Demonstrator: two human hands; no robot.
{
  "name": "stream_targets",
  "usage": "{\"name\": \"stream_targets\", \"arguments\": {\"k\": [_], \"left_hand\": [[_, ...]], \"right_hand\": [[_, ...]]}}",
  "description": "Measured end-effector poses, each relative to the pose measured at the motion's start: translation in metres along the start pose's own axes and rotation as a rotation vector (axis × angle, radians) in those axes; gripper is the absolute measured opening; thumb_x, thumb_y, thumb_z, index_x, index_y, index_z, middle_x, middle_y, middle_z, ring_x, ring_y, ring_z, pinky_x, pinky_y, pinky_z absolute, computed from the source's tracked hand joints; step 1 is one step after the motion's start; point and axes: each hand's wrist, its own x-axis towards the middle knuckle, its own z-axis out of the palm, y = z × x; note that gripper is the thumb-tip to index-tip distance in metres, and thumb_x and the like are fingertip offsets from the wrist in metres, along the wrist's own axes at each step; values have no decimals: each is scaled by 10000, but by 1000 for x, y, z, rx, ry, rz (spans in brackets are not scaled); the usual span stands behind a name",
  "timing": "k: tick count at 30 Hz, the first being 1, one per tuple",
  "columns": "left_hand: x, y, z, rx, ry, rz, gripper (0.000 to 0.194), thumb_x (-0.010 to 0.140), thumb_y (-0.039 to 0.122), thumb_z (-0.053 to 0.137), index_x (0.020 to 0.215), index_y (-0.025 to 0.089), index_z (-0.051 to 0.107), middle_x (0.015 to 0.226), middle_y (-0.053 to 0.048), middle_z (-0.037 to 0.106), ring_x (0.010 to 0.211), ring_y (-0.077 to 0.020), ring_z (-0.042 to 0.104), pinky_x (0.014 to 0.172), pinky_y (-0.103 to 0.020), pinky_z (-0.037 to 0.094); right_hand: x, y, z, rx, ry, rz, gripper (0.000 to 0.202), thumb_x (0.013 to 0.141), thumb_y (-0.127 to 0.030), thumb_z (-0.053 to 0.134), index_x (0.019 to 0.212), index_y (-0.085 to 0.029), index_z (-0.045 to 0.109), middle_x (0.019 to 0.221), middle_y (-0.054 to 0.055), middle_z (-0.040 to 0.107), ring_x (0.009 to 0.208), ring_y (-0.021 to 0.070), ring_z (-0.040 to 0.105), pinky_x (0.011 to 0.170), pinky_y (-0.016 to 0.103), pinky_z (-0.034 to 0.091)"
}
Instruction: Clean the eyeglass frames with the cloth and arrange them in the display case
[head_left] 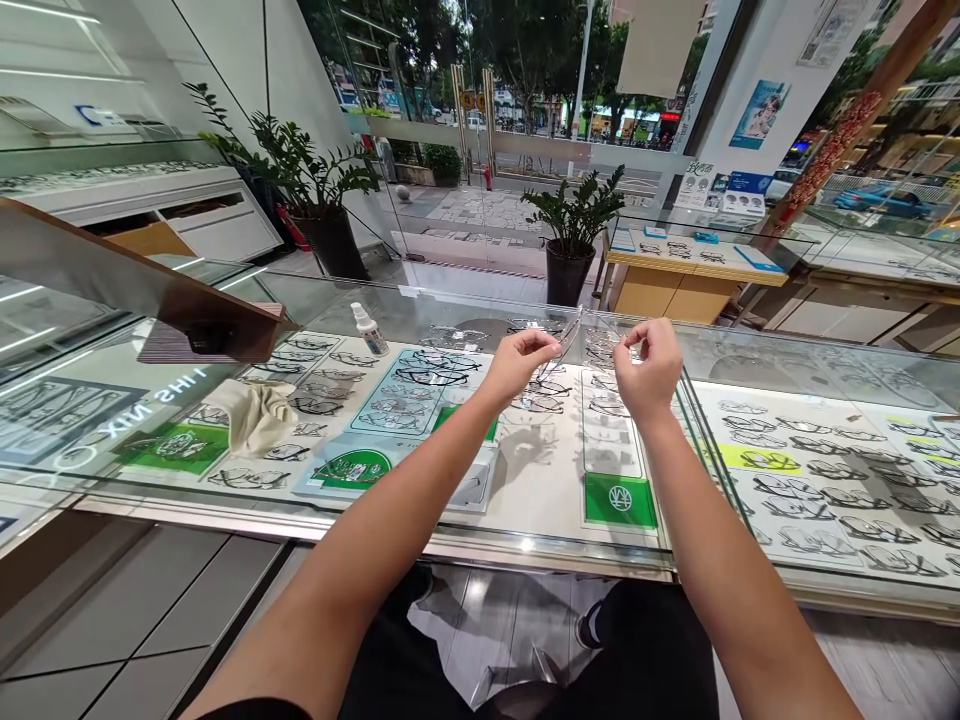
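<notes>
My left hand (525, 362) and my right hand (649, 366) are raised over the glass counter (525, 535). Between them is a thin-framed pair of eyeglasses (571, 335), held up at the counter's far side. The fingers of my left hand pinch one side of it, and those of my right hand are closed around the other side. The lenses are hard to make out against the glass behind. Below lie several eyeglass frames in the display. A tray (480, 490) with more frames and a green card rests on the counter, partly behind my left forearm.
A small white spray bottle (368, 330) and a crumpled beige cloth (256, 415) sit on the left part of the counter. Farther left stands a dark brown-framed mirror or panel (150, 275). Potted plants (570, 235) and a low display table (675, 275) are beyond the counter.
</notes>
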Motion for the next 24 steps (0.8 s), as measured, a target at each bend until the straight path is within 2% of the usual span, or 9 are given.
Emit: {"name": "stream_targets", "arguments": {"k": [2,5,7,9,12,18,24], "left_hand": [[-1,1,1,-31,22,1,364,689,490,960,804,194,783,872,-45,740,837,-177,618,827,-341,503],[-3,4,4,-53,5,16,380,674,492,974,811,194,784,850,-33,729,829,-173,612,825,-337,503],[-5,5,7,-61,-35,18,382,668,483,983,807,192,780,853,-31,728,826,-171,614,832,-339,506],[-6,6,8,-64,-73,13,382,668,475,990,804,188,777,858,-32,726,821,-169,614,832,-339,504],[-7,6,9,-69,-101,7,387,668,472,996,808,184,778,871,-37,724,822,-169,611,817,-334,497],[-6,5,9,-86,-113,-4,401,665,479,1001,810,176,782,885,-36,721,834,-162,607,816,-324,494],[-6,4,9,-87,-121,5,409,666,495,1001,802,179,780,889,-34,720,849,-164,611,818,-325,492]], "right_hand": [[-7,-8,6,46,-59,11,224,861,-156,689,792,-272,511,794,8,535,711,199,455,713,381,370],[-18,-14,18,265,-252,217,201,906,-288,746,842,-278,556,751,-16,531,651,179,427,653,361,356],[-22,-13,26,450,-330,349,284,893,-399,796,857,-277,542,802,-10,587,667,169,448,638,344,367],[-23,-10,32,590,-342,423,413,840,-472,851,837,-273,490,852,-1,626,709,166,478,653,332,391],[-21,-7,34,671,-316,476,513,774,-487,903,810,-270,440,824,-9,610,739,165,501,691,328,416],[-18,-6,34,667,-317,501,495,746,-453,896,796,-269,440,821,-11,602,790,179,544,748,341,456],[-19,-3,36,655,-311,494,453,741,-428,874,783,-268,452,829,-12,589,798,181,540,739,340,451]]}}
